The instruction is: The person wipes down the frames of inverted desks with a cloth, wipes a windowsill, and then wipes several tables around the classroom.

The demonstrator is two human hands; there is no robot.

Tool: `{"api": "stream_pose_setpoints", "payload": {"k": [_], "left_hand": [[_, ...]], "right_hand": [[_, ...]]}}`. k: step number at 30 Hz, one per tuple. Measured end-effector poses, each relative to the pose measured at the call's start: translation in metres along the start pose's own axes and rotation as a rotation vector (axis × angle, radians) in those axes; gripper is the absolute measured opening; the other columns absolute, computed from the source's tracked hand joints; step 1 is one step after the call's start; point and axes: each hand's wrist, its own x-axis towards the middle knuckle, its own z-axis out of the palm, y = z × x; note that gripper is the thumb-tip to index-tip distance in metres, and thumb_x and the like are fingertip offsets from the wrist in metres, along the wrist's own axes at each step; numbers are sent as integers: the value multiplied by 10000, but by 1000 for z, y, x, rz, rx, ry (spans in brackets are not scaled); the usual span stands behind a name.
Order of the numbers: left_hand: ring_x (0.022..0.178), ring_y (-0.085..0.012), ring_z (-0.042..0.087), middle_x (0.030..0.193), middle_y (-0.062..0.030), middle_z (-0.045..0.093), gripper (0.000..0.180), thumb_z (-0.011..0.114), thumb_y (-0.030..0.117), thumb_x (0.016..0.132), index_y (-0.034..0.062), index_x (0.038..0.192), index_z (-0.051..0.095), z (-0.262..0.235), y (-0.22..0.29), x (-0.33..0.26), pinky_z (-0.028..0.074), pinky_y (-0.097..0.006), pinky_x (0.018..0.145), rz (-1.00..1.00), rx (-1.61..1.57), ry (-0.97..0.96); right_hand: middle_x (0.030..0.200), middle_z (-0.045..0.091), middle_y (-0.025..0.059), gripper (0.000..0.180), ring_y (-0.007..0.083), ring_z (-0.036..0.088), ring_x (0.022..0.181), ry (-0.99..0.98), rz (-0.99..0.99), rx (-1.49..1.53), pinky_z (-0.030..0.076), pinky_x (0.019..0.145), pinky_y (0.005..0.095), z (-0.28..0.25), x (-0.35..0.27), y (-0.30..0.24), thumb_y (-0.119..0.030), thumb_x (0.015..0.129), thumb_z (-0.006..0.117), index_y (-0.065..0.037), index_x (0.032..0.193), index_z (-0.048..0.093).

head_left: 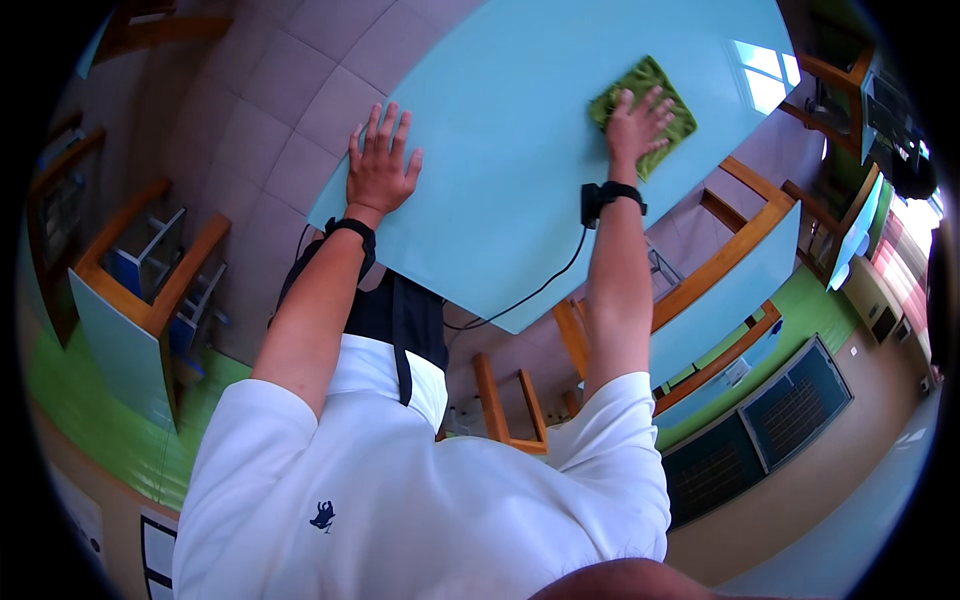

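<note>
A green cloth [676, 118] lies folded on the light blue tabletop [500, 150], toward the right edge. My right hand [638, 125] rests on this cloth with its fingers spread, pressing from above rather than gripping. To the left, my left hand [382, 165] is flat at the tabletop's left edge, fingers stretched out and nothing in them. Each wrist wears a black band, and the right one carries a small black box [592, 205]. From that box a black cable [540, 290] runs down across the table's near corner.
Tables with wooden legs [740, 250] stand close on the right, and another table [125, 340] is at the left. Pinkish floor tiles [290, 85] show beyond the table's left edge. A dark board [760, 430] hangs on the wall at the lower right.
</note>
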Motion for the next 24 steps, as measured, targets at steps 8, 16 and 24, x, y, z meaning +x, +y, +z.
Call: {"api": "stream_pose_setpoints", "payload": {"k": [8,16,24], "left_hand": [[1432,-280,212,1517,-105,287,585,499,363,936,127,1447,340,1,10,6,200,-505,1110,27,7,16],[1432,-265,207,1525,-84,274,586,491,362,959,120,1462,314,2,5,5,199,-496,1121,58,-48,42],[1430,-295,215,1521,-89,282,545,490,303,957,115,1446,340,-9,7,7,224,-514,1110,114,-130,93]], "right_hand": [[1586,178,24,525,282,118,1467,11,-478,111,13,1126,634,8,-112,-160,-439,983,366,-308,1487,292],[1576,203,39,551,270,192,1447,-90,-363,69,155,1138,553,-6,-185,-79,-345,965,438,-269,1488,282],[1582,151,118,548,343,165,1445,-15,299,159,198,1116,577,-2,-291,84,-341,1003,372,-211,1515,224]]}}
